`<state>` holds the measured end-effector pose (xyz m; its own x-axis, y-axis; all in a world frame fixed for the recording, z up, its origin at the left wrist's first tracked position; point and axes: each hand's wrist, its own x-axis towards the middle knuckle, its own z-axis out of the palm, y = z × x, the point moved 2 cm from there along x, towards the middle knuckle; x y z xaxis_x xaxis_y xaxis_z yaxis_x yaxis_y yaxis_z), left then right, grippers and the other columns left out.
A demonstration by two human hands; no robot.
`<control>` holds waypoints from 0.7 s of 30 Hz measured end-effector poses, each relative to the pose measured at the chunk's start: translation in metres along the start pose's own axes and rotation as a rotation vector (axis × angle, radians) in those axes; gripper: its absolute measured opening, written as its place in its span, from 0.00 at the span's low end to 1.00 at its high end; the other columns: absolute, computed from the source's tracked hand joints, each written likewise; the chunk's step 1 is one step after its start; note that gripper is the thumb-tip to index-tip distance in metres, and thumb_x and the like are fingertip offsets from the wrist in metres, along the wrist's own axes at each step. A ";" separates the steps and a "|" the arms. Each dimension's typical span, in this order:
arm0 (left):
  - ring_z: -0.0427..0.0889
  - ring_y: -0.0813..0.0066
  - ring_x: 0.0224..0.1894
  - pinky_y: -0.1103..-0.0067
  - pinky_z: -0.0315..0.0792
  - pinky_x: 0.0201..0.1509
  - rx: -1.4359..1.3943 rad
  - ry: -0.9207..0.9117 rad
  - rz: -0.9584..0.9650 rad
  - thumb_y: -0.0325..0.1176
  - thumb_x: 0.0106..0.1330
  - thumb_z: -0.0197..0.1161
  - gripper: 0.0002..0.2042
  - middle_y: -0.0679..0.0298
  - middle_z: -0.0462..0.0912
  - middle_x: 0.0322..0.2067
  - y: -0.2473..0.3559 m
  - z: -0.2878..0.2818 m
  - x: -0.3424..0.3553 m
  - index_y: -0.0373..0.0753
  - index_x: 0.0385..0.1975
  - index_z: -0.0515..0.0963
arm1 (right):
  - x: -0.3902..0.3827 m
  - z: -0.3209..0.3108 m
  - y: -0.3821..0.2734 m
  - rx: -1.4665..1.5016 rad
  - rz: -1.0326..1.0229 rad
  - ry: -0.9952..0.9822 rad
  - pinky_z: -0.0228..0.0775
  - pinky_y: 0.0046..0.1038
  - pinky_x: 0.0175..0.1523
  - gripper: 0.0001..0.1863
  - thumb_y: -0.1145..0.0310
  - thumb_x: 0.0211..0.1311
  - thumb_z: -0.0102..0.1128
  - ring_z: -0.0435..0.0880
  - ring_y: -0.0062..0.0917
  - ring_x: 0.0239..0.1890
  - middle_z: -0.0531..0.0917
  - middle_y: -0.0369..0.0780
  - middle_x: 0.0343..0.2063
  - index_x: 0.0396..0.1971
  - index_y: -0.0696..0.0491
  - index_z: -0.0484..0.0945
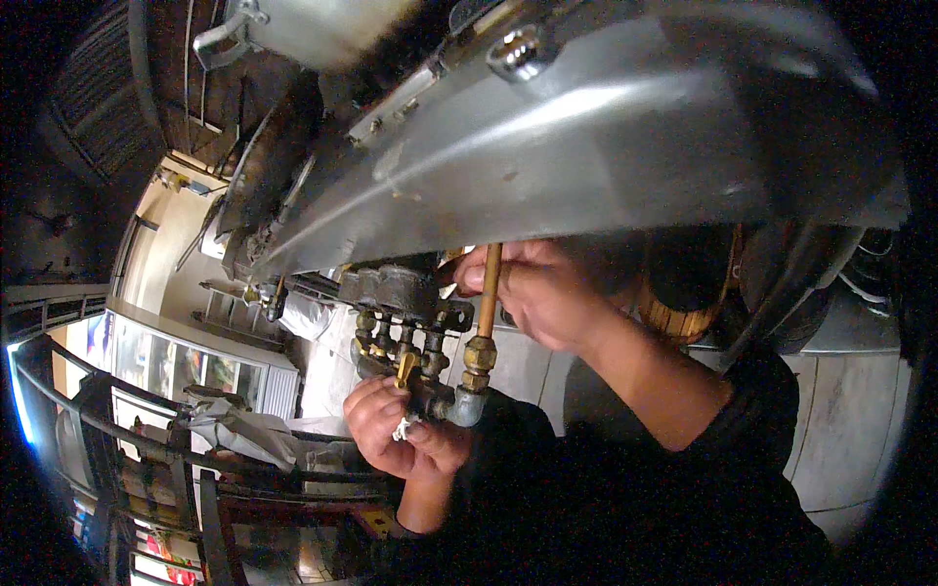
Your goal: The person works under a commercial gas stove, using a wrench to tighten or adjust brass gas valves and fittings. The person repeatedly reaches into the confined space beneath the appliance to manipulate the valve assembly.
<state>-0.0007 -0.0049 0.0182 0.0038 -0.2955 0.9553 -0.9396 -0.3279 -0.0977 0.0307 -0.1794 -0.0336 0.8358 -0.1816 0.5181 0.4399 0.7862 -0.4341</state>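
My left hand (405,430) is closed round the end of a dark valve manifold (408,337), just below a small brass valve lever (405,369). A scrap of white material (401,428) shows between its thumb and fingers. A grey pipe elbow (466,405) sits beside that hand, with a brass fitting (479,356) above it and a copper tube (491,293) rising to the metal panel (586,146). My right hand (537,293) is behind the tube, under the panel's lower edge. Its fingers are bent together; what they hold is partly hidden.
A pot (313,34) stands above at the upper left. Another valve (272,296) projects beneath the panel farther left. A wooden barrel-like container (674,311) stands right of my right hand. A glass-fronted fridge (186,361) and dark metal bars (176,449) are at the left.
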 end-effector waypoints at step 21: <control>0.70 0.61 0.38 0.66 0.65 0.47 -0.047 0.048 0.078 0.34 0.66 0.47 0.09 0.54 0.71 0.34 -0.007 0.007 0.008 0.33 0.36 0.66 | 0.008 0.014 0.009 -0.049 0.023 0.006 0.67 0.26 0.49 0.08 0.71 0.55 0.60 0.78 0.22 0.40 0.81 0.38 0.32 0.33 0.58 0.79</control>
<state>0.0084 -0.0112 0.0243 -0.0855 -0.2746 0.9577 -0.9516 -0.2623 -0.1602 0.0370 -0.1659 -0.0231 0.8479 -0.1670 0.5031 0.4356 0.7602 -0.4819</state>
